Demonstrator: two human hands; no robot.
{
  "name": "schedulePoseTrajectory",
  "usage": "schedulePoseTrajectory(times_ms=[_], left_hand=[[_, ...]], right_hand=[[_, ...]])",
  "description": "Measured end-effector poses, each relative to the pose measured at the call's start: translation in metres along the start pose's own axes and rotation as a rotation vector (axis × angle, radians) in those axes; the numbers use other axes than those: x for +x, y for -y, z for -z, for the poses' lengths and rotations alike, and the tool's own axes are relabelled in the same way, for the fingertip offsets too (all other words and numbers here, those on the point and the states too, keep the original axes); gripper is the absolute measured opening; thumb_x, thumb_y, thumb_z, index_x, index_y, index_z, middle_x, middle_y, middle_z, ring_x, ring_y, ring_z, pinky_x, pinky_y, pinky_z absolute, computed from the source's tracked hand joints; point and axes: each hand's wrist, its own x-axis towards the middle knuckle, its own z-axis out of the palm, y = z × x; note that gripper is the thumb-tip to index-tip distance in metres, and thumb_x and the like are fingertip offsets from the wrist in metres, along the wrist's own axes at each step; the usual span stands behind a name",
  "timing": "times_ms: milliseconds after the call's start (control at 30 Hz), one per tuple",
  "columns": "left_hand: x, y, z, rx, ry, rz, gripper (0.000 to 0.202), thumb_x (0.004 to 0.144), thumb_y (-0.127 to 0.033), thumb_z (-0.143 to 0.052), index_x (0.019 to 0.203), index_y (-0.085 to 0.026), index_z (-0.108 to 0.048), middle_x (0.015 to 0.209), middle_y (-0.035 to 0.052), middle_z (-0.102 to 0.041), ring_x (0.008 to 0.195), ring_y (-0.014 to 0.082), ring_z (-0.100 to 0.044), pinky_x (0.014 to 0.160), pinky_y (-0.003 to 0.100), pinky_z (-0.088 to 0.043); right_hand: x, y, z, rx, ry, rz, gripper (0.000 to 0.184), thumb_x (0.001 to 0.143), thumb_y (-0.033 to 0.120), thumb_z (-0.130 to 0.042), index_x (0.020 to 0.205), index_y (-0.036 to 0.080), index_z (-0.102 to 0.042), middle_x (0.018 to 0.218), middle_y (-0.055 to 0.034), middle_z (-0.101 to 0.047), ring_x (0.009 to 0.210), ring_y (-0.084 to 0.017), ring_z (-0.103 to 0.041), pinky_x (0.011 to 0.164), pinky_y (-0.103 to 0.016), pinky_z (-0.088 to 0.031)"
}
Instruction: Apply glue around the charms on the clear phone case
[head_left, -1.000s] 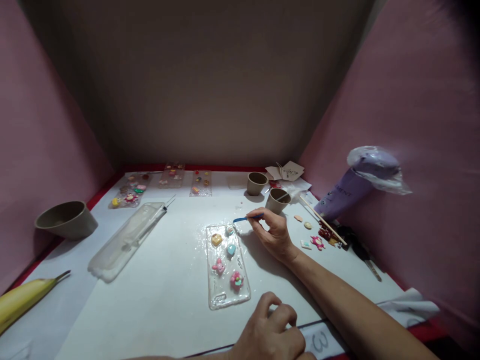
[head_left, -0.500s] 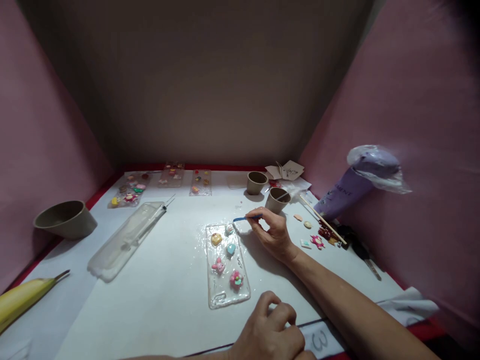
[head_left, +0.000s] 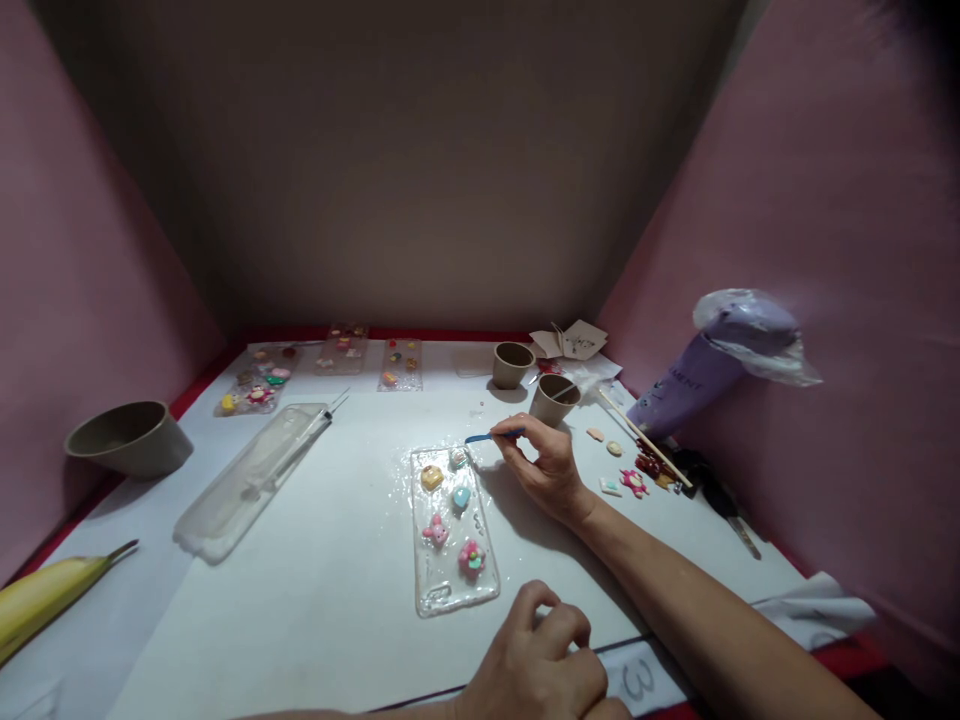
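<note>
A clear phone case (head_left: 450, 585) lies flat on the white table with glossy charms on it: a yellow one (head_left: 431, 477), a blue heart (head_left: 460, 497), a pink bunny face (head_left: 435, 531) and a pink flower (head_left: 472, 559). My right hand (head_left: 544, 462) pinches a thin blue stick-like tool (head_left: 480, 438). Its tip is over the case's top right corner, beside a small pale charm (head_left: 458, 459); whether it touches cannot be made out. At the near table edge, my left hand (head_left: 536, 655) rests loosely curled, fingers a little apart, with nothing visible in it.
Right: loose charms (head_left: 634, 483), a wooden stick (head_left: 645, 438) and a purple bag (head_left: 686, 385). Behind my right hand stand two cups (head_left: 513, 366). Left: a bowl (head_left: 131, 440), a banana (head_left: 52, 595), and a clear tray (head_left: 217, 525) bearing a syringe (head_left: 289, 448). Decorated cases (head_left: 401, 366) lie farther back.
</note>
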Motion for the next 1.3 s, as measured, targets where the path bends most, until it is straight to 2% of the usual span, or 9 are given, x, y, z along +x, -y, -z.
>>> schedulePoseTrajectory(times_ms=[100, 267, 667, 933, 1067, 1300], left_hand=[[-0.0003, -0.0003, -0.0005, 0.009, 0.030, -0.003, 0.020, 0.079, -0.012, -0.063, 0.063, -0.017, -0.053, 0.053, -0.0038, -0.047, 0.072, 0.0163, -0.047, 0.075, 0.034, -0.030], [0.0034, -0.0015, 0.0002, 0.006, -0.057, -0.015, 0.022, 0.081, -0.012, -0.062, 0.061, -0.017, -0.052, 0.052, -0.0033, -0.046, 0.071, 0.0162, -0.046, 0.074, 0.034, -0.030], [0.0085, -0.0018, 0.0043, -0.004, -0.089, -0.012, 0.023, 0.081, -0.009, -0.060, 0.061, -0.016, -0.053, 0.051, -0.0033, -0.047, 0.070, 0.0155, -0.046, 0.074, 0.032, -0.031], [0.0044, -0.0009, 0.0025, 0.018, -0.009, -0.012, 0.022, 0.079, -0.011, -0.063, 0.061, -0.016, -0.051, 0.052, -0.0043, -0.047, 0.070, 0.0156, -0.046, 0.074, 0.033, -0.030], [0.0057, -0.0008, 0.0024, -0.005, -0.061, -0.008, 0.023, 0.080, -0.010, -0.061, 0.061, -0.016, -0.050, 0.052, -0.0038, -0.047, 0.069, 0.0163, -0.045, 0.073, 0.033, -0.029], [0.0092, -0.0015, 0.0036, -0.031, -0.085, 0.004, 0.025, 0.083, -0.008, -0.058, 0.061, -0.016, -0.052, 0.051, -0.0033, -0.046, 0.069, 0.0159, -0.045, 0.073, 0.032, -0.028]], right_hand=[[0.0001, -0.0002, 0.0000, -0.001, -0.002, 0.001, 0.011, 0.084, 0.013, -0.055, 0.090, 0.019, -0.062, 0.080, -0.0047, -0.064, 0.072, -0.016, -0.059, 0.067, -0.030, -0.050], [0.0008, 0.0007, 0.0002, -0.004, -0.021, 0.003, 0.011, 0.084, 0.014, -0.055, 0.090, 0.020, -0.062, 0.080, -0.0041, -0.064, 0.073, -0.016, -0.060, 0.066, -0.030, -0.050], [0.0005, 0.0003, 0.0008, -0.002, -0.003, -0.005, 0.011, 0.084, 0.014, -0.055, 0.090, 0.020, -0.062, 0.080, -0.0045, -0.064, 0.072, -0.016, -0.060, 0.066, -0.030, -0.050], [0.0009, 0.0022, 0.0003, 0.012, -0.018, 0.010, 0.011, 0.083, 0.012, -0.055, 0.089, 0.019, -0.063, 0.079, -0.0046, -0.064, 0.072, -0.016, -0.060, 0.066, -0.030, -0.050], [0.0009, 0.0007, -0.0001, 0.013, -0.031, 0.029, 0.011, 0.083, 0.011, -0.056, 0.089, 0.018, -0.062, 0.079, -0.0047, -0.064, 0.072, -0.015, -0.059, 0.066, -0.030, -0.050], [0.0017, 0.0012, -0.0001, 0.008, -0.029, 0.031, 0.012, 0.083, 0.010, -0.056, 0.090, 0.018, -0.062, 0.080, -0.0053, -0.064, 0.072, -0.015, -0.059, 0.066, -0.030, -0.049]])
